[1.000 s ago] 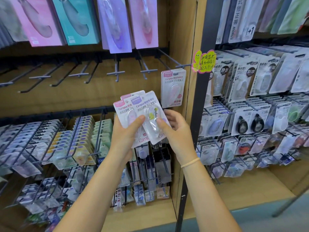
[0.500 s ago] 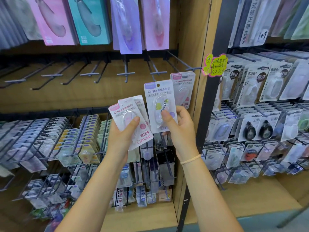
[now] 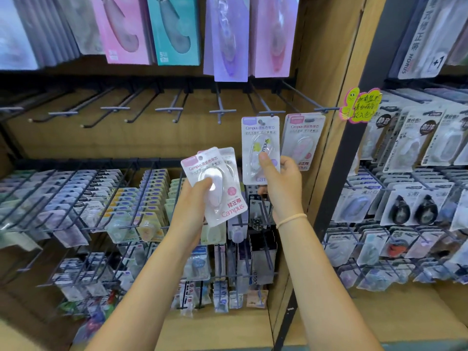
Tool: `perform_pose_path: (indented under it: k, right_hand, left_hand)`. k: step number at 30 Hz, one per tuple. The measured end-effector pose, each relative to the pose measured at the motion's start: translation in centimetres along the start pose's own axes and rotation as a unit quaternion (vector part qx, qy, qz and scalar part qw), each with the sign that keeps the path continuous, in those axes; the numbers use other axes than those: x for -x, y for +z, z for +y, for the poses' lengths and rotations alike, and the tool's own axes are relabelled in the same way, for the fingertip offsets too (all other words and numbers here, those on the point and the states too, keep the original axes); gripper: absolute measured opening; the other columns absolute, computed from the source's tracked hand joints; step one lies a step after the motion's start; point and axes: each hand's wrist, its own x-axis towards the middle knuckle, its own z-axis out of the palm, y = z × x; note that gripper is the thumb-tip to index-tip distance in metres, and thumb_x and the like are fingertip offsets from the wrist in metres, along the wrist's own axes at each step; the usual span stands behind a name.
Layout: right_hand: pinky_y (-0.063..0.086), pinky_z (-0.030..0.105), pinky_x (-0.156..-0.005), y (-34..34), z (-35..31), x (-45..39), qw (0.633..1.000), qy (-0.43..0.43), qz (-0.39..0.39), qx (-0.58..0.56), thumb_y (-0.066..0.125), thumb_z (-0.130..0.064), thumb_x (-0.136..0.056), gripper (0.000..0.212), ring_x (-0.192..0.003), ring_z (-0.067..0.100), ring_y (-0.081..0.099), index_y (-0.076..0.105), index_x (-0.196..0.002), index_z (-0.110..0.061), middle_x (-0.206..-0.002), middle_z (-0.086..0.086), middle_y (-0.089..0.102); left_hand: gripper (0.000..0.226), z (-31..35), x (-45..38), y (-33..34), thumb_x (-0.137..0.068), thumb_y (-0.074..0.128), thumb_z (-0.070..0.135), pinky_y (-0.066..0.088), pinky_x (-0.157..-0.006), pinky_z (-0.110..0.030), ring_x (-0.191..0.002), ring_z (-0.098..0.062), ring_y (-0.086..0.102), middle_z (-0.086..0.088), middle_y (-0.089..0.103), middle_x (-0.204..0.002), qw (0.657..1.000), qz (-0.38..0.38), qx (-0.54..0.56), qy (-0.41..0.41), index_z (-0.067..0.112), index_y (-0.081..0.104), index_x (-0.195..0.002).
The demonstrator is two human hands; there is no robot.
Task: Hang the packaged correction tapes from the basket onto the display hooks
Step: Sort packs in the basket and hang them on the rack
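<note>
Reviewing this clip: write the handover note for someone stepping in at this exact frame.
Left hand grips a small stack of packs, pink one in front.
Right hand pinches a purple-topped pack, raised just under a bare hook, not yet threaded.
Done: one pink-topped pack hangs on the rightmost hook.
Left: thread the raised pack, then hang the left-hand stack. Basket not in view.

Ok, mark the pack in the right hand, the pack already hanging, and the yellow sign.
Right-hand pack [image 3: 260, 138]: head view, card's upper half.
Hanging pack [image 3: 304, 138]: head view, card's middle.
Yellow sign [image 3: 362, 106]: head view, its centre.
</note>
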Motion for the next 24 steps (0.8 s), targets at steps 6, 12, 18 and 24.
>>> perform_pose_path:
  k: [6,12,18,24]
  right_hand:
    - [0.045,0.027,-0.049,-0.5,2.4,1.8,0.997,0.066,0.045,0.006,0.078,-0.041,-0.086,0.053,-0.057,0.016,0.057,0.048,-0.112,-0.006,-0.090,0.013,0.062]
    - [0.051,0.024,-0.065,-1.6,1.4,5.6,0.989,0.012,-0.130,0.069,0.072,-0.036,-0.091,0.028,-0.075,0.015,0.063,0.070,-0.097,-0.009,-0.094,0.016,0.071]
    - [0.058,0.032,-0.081,-3.9,0.6,5.2,0.997,0.000,-0.076,-0.014,0.072,-0.025,-0.092,0.016,-0.096,0.019,0.071,0.067,-0.104,-0.015,-0.102,0.004,0.074]
    - [0.053,0.027,-0.050,-6.1,-1.4,3.2,0.993,-0.061,0.027,-0.096,0.066,-0.019,-0.097,0.004,-0.077,0.016,0.065,0.064,-0.101,-0.018,-0.094,0.003,0.071]
  left_hand:
    - [0.037,-0.1,0.2,-0.6,-0.095,0.066,0.021,0.060,-0.074,-0.033,-0.107,-0.020,0.073,0.002,0.075,-0.121,0.999,-0.033,0.014,0.038,0.024,0.056,-0.130]
    - [0.058,-0.8,0.4,1.1,-0.077,0.075,0.028,0.060,-0.074,-0.027,-0.102,-0.016,0.075,0.003,0.076,-0.115,0.996,-0.033,0.010,0.085,0.024,0.051,-0.129]
    - [0.044,-1.0,0.0,3.4,-0.094,0.071,0.031,0.061,-0.086,-0.036,-0.113,-0.022,0.072,-0.004,0.070,-0.130,0.994,-0.067,-0.003,0.090,0.031,0.051,-0.133]
    - [0.046,-1.0,0.1,4.3,-0.100,0.063,0.011,0.061,-0.076,-0.028,-0.105,-0.015,0.074,0.010,0.077,-0.113,0.991,-0.086,-0.018,0.101,0.025,0.047,-0.141]
